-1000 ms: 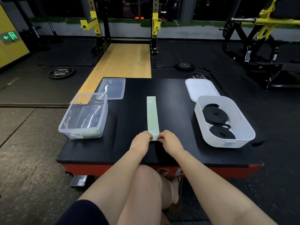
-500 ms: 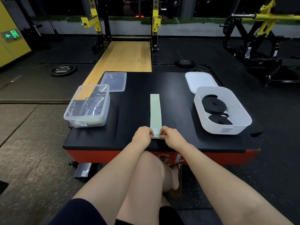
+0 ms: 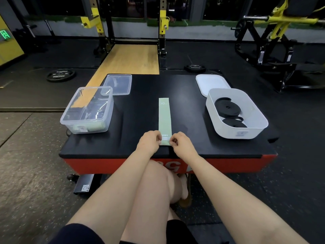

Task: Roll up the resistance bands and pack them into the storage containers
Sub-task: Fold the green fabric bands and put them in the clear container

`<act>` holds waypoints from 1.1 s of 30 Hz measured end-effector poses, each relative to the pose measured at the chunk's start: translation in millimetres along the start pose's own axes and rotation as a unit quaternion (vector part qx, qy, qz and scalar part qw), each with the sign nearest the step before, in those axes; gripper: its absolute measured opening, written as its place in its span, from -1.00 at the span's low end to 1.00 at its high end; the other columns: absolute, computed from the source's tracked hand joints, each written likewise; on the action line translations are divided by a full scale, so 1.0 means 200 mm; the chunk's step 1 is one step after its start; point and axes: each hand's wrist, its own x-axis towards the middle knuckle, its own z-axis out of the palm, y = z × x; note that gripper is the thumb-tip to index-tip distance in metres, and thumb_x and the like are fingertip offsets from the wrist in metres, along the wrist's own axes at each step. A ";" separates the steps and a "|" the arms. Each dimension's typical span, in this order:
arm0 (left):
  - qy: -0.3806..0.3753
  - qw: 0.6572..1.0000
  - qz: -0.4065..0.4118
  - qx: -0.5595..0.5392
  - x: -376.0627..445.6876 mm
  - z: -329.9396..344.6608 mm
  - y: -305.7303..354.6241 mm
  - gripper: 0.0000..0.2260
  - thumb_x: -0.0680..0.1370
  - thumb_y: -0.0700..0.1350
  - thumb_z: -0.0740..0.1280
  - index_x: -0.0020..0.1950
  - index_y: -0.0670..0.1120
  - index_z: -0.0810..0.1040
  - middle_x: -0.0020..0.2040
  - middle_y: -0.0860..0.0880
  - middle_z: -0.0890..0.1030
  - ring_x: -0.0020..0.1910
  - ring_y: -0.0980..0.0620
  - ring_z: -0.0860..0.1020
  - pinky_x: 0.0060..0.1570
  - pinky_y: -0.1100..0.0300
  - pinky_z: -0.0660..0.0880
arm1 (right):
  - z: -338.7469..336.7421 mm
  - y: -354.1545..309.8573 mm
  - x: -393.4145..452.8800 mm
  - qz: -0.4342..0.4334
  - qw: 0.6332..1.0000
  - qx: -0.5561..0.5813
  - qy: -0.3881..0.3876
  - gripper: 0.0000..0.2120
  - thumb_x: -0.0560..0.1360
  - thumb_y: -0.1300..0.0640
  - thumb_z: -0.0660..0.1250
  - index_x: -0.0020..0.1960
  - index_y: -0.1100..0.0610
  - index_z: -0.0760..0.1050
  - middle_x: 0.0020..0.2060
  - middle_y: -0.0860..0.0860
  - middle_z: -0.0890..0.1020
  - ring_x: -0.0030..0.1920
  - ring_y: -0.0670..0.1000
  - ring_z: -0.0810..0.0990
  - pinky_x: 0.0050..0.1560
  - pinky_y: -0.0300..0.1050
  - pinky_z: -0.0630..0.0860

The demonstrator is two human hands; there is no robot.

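The green resistance band (image 3: 165,118) lies flat and lengthwise on the black platform (image 3: 140,110), between the clear container (image 3: 88,111) and the white bin (image 3: 235,113). The left hand (image 3: 149,140) and right hand (image 3: 182,142) pinch its near end, seemingly to start a tight roll.

Pale green band (image 3: 165,118) showing white print; counter (image 3: 140,110) showing black top, red side; white bin (image 3: 236,132) showing black coiled bands (image 3: 227,107); clear tub (image 3: 88,110).
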 end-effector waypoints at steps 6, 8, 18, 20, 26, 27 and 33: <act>-0.004 0.998 0.045 0.035 0.02 0.01 0.02 -0.75 0.52 -0.34 0.23 -0.09 0.00 0.58 -0.05 0.03 0.52 -0.04 -0.04 0.55 -0.05 0.08 0.53 | 0.00 -0.01 0.01 0.011 1.000 0.015 0.015 -0.90 0.54 0.24 0.26 -0.03 0.16 0.55 -0.09 -0.04 0.46 -0.13 -0.04 0.46 -0.07 -0.24 0.35; -0.007 0.998 0.046 0.036 0.03 0.01 0.01 -0.76 0.54 -0.30 0.22 -0.05 -0.01 0.61 -0.03 0.02 0.56 -0.05 -0.05 0.56 -0.05 0.09 0.53 | 0.00 -0.01 0.01 0.012 1.000 0.022 0.016 -0.90 0.53 0.23 0.27 -0.01 0.16 0.56 -0.09 -0.03 0.48 -0.15 -0.05 0.45 -0.09 -0.27 0.32; -0.027 0.991 0.093 0.089 0.04 -0.01 0.02 -0.85 0.51 -0.26 0.32 0.02 -0.07 0.58 0.05 -0.03 0.55 -0.01 -0.05 0.54 -0.04 0.14 0.49 | -0.02 -0.01 0.02 -0.016 1.000 0.014 0.021 -0.89 0.52 0.25 0.28 -0.02 0.14 0.57 -0.12 -0.05 0.48 -0.17 -0.07 0.46 -0.11 -0.29 0.33; -0.020 0.994 0.083 0.072 0.05 -0.01 0.01 -0.84 0.52 -0.27 0.30 0.01 -0.06 0.60 0.03 -0.02 0.57 -0.02 -0.05 0.55 -0.04 0.14 0.50 | -0.02 0.00 0.01 -0.055 0.998 -0.015 0.035 -0.87 0.54 0.26 0.25 0.01 0.15 0.57 -0.11 -0.03 0.51 -0.14 -0.05 0.46 -0.11 -0.28 0.33; -0.005 0.997 0.064 0.033 0.06 0.01 -0.01 -0.88 0.54 -0.21 0.31 -0.01 -0.06 0.63 0.05 -0.01 0.61 0.03 -0.05 0.56 0.03 0.09 0.51 | 0.00 0.05 -0.01 -0.132 0.988 -0.075 0.037 -0.83 0.54 0.12 0.31 0.09 0.13 0.57 -0.01 -0.04 0.56 0.04 -0.02 0.48 0.00 -0.13 0.46; -0.006 0.998 0.058 0.028 0.07 0.01 -0.01 -0.88 0.54 -0.20 0.32 -0.02 -0.05 0.63 0.06 -0.02 0.60 0.03 -0.05 0.55 0.03 0.08 0.51 | 0.00 0.05 0.00 -0.129 0.988 -0.079 0.038 -0.83 0.54 0.12 0.31 0.10 0.13 0.57 0.00 -0.03 0.57 0.05 -0.02 0.47 0.01 -0.12 0.46; -0.004 1.000 0.030 0.004 0.09 0.01 0.00 -0.87 0.54 -0.20 0.30 -0.01 -0.05 0.64 0.05 -0.02 0.55 0.04 -0.05 0.54 0.01 0.08 0.50 | -0.01 0.04 0.04 -0.099 0.994 -0.033 0.045 -0.84 0.53 0.13 0.33 0.04 0.15 0.63 -0.11 -0.07 0.51 -0.05 -0.06 0.45 -0.01 -0.21 0.40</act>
